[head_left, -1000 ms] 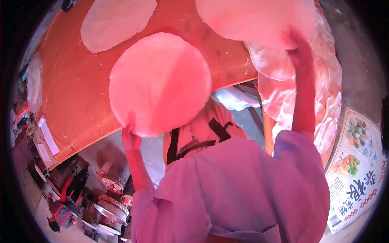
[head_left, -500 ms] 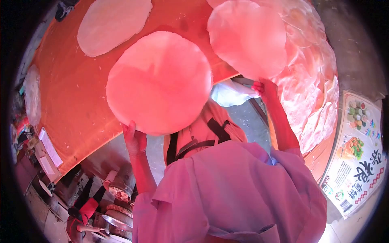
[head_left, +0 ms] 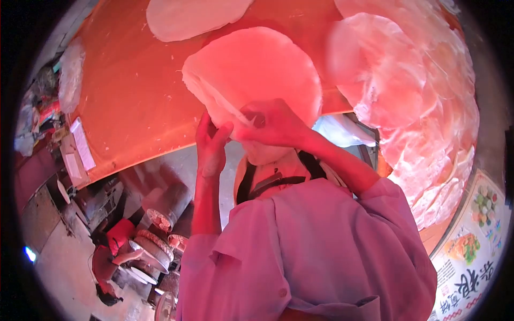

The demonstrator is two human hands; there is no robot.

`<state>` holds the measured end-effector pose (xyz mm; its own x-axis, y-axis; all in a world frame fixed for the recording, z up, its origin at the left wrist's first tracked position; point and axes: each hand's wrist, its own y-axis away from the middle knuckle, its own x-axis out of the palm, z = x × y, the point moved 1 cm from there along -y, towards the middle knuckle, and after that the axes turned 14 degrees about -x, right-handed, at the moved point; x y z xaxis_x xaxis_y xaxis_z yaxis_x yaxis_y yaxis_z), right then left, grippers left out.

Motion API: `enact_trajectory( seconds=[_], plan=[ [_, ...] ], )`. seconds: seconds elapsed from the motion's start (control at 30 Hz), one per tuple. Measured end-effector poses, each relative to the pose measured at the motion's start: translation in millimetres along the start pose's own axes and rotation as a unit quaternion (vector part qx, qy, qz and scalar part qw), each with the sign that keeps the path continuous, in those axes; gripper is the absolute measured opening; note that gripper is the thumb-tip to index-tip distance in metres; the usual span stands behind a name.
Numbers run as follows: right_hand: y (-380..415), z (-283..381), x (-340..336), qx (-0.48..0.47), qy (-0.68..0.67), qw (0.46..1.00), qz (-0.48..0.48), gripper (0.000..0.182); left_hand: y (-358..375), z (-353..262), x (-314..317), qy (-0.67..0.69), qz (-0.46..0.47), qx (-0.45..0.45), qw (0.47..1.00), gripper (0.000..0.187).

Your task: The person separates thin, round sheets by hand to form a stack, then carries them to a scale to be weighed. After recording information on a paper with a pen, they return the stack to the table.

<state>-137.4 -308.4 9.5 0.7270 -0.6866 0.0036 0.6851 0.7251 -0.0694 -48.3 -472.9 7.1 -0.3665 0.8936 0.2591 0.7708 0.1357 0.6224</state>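
Note:
A large thin round sheet [head_left: 267,69] lies on the orange table, its left edge folded over into a flap. My left hand [head_left: 212,147] is at the sheet's near left edge, thumb and fingers closing on the rim. Reaching in from the right, my right hand [head_left: 276,123] pinches the folded edge close to my left thumb. The fingertips of both hands are partly hidden. Another pale round sheet [head_left: 195,18] lies flat farther back. To the right, a round sheet [head_left: 388,75] rests on a wide heap of overlapping sheets [head_left: 439,123].
The orange table [head_left: 126,112] ends in front of me. Clear plastic [head_left: 71,75] and papers [head_left: 81,143] are at its left. A white bag [head_left: 345,130] hangs by the near edge. Lower left, a person [head_left: 110,257] is among round trays [head_left: 152,251]. A printed poster [head_left: 466,246] is at right.
My right hand has moved left from beside the heap to the sheet and grips its edge. The sheet's left side is now folded. The view has shifted, moving the table's contents rightward and upward.

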Motion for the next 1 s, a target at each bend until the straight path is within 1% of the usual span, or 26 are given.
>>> enact_trajectory(
  seconds=[0.07,0.1,0.2,0.27,0.3,0.4,0.5,0.57,0.6,0.67,0.7,0.73,0.77,0.83,0.87,0.9,1.0],
  plan=[
    [-1.8,-13.9,-14.7,0.051,-0.05,0.997,0.011,0.03,-3.4,6.6,-17.5,-0.027,-0.027,-0.025,0.999,0.052],
    [-2.3,-20.6,-19.4,0.077,-0.074,0.994,0.015,0.029,-1.4,4.1,-15.8,-0.002,-0.032,-0.025,0.999,0.052],
    [-8.9,-30.5,-16.7,0.09,-0.03,0.995,0.008,0.027,1.6,-3.2,-2.8,0.062,-0.04,-0.02,0.997,0.051],
    [-12.8,-22.6,-9.6,0.073,-0.053,0.995,0.047,0.026,2.6,-4.4,0.1,0.096,-0.051,-0.012,0.994,0.049],
    [-14.5,-19.1,-6.1,0.065,-0.065,0.994,0.067,0.026,3.2,-5.0,0.2,0.079,-0.061,-0.016,0.995,0.05],
    [-15.9,-30.4,-5.6,0.153,-0.142,0.977,0.03,0.027,0.7,-6.3,-1.6,0.043,-0.092,-0.023,0.995,0.05],
    [-15.3,-38.9,-0.4,0.078,-0.079,0.991,0.078,0.027,-2.8,-0.3,-8.1,0.038,-0.126,-0.034,0.991,0.048],
    [-17.3,-41.5,5.5,0.05,-0.03,0.998,0.04,0.025,-4.4,14.5,-30.0,0.049,-0.141,-0.05,0.987,0.048],
    [-17.8,-41.7,5.1,0.036,-0.002,0.999,0.018,0.023,-3.7,13.2,-39.9,0.076,-0.121,-0.049,0.989,0.049],
    [-32.2,-1.7,-22.6,0.07,-0.082,0.993,-0.046,0.019,-0.3,7.4,-65.2,0.128,-0.078,-0.052,0.987,0.051],
    [-36.4,20.5,-36.5,0.089,-0.124,0.985,-0.076,0.018,4.0,1.7,-72.8,0.148,-0.08,-0.049,0.985,0.053],
    [-43.2,21.6,-61.0,0.059,-0.166,0.98,-0.095,0.012,10.5,-8.7,-78.2,0.17,-0.086,-0.043,0.981,0.055],
    [-46.2,24.4,-96.1,-0.12,0.084,0.989,-0.023,0.011,12.9,-18.5,-85.6,0.192,-0.091,-0.032,0.977,0.057],
    [-62.0,67.3,-140.3,-0.1,0.005,0.98,-0.173,0.018,14.6,-35.0,-111.1,0.19,-0.044,-0.022,0.98,0.054],
    [-65.6,89.7,-154.3,-0.089,-0.037,0.964,-0.248,0.023,16.4,-42.2,-124.7,0.188,-0.022,-0.018,0.982,0.053],
    [-63.5,100.7,-165.1,-0.103,-0.055,0.952,-0.283,0.021,17.8,-46.2,-136.2,0.196,0.003,-0.019,0.98,0.051],
    [-34.1,107.8,-203.0,-0.14,-0.059,0.909,-0.387,0.017,11.2,-28.4,-182.3,0.206,-0.052,-0.04,0.976,0.05]
  ],
)
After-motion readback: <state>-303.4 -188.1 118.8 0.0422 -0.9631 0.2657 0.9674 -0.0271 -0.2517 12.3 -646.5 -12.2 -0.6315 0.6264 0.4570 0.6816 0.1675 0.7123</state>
